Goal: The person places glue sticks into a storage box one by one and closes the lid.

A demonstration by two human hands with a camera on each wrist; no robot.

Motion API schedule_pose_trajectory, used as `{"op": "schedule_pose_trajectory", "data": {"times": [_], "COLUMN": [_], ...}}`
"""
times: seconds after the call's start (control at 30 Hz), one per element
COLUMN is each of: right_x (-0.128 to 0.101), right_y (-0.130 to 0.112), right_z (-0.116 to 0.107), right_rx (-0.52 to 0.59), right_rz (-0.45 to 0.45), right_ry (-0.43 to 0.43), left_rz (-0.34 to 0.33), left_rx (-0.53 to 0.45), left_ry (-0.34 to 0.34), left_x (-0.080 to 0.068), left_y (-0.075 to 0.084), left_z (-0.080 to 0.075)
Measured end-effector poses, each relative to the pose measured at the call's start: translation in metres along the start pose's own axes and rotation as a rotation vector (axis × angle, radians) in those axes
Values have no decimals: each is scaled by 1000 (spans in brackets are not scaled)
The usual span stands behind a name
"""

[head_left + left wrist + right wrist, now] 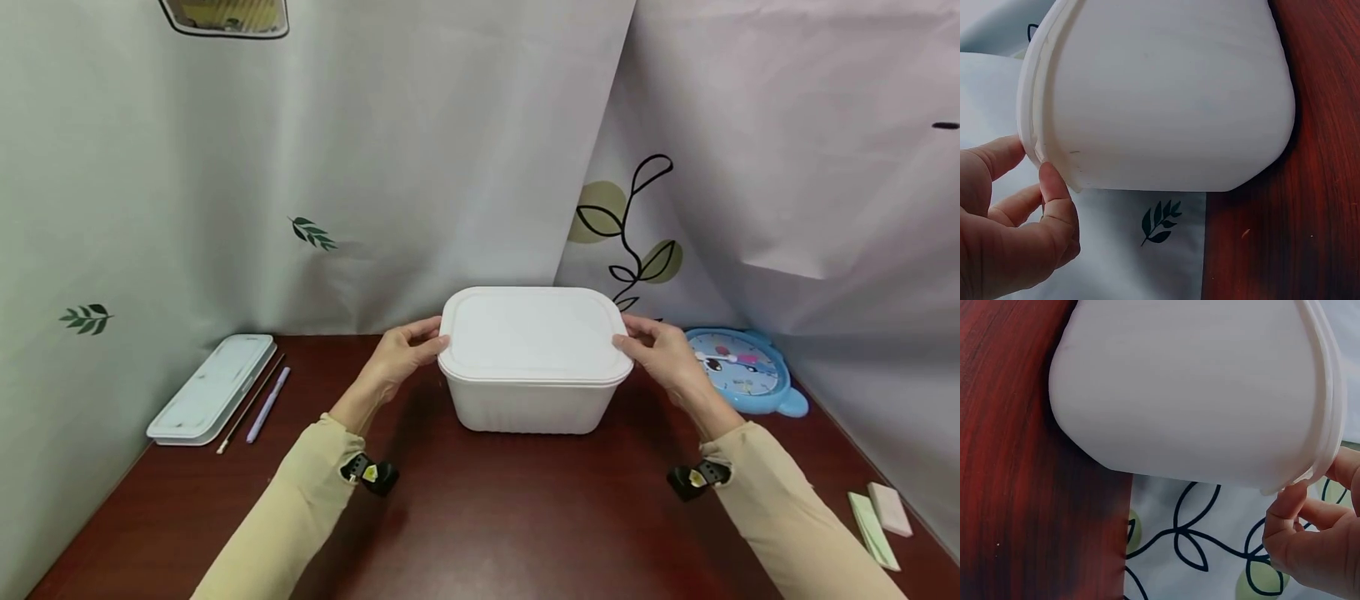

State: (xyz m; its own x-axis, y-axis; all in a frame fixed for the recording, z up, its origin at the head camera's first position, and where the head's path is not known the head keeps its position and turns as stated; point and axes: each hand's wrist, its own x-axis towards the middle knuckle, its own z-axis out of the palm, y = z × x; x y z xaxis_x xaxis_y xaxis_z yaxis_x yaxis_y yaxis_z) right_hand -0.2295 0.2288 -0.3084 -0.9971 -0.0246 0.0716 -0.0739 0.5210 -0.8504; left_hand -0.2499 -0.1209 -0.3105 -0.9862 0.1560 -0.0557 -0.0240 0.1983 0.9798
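Note:
A white plastic box (531,404) with its white lid (534,332) on stands at the middle back of the dark red table (487,517). My left hand (408,350) pinches the lid's left rim and my right hand (660,350) pinches its right rim. In the left wrist view the thumb (1054,200) touches the underside of the rim while the box (1166,94) rests on the table. The right wrist view shows the right hand's fingers (1288,512) under the rim of the box (1191,387). The box's inside is hidden.
A white pencil case (213,387), a thin brush (250,404) and a purple pen (267,404) lie at the left back. A blue clock (742,367) lies flat at the right back. Two small pads (888,508) sit at the right edge. Cloth backdrops enclose the table.

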Motion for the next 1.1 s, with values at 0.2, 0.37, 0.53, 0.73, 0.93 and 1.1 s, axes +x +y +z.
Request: {"op": "schedule_pose_trajectory", "data": {"times": [0.2,0.37,0.53,0.73,0.93,1.1], "right_x": [-2,-2,-5,-7,-8,-12], "right_y": [2,3,6,9,9,8], "right_z": [2,1,4,6,7,8], "right_rx": [35,29,37,70,50,45], "right_rz": [17,23,29,30,54,36], "right_ry": [-16,-15,-21,-21,-25,-28], "left_rz": [-17,-16,-16,-19,9,9], "left_rx": [-16,-25,-22,-38,-47,-16], "left_ry": [-8,-17,-18,-25,-25,-23], "left_x": [0,1,2,2,4,0], "left_y": [-4,-6,-6,-11,-15,-14], "left_z": [1,0,0,1,2,0]}}
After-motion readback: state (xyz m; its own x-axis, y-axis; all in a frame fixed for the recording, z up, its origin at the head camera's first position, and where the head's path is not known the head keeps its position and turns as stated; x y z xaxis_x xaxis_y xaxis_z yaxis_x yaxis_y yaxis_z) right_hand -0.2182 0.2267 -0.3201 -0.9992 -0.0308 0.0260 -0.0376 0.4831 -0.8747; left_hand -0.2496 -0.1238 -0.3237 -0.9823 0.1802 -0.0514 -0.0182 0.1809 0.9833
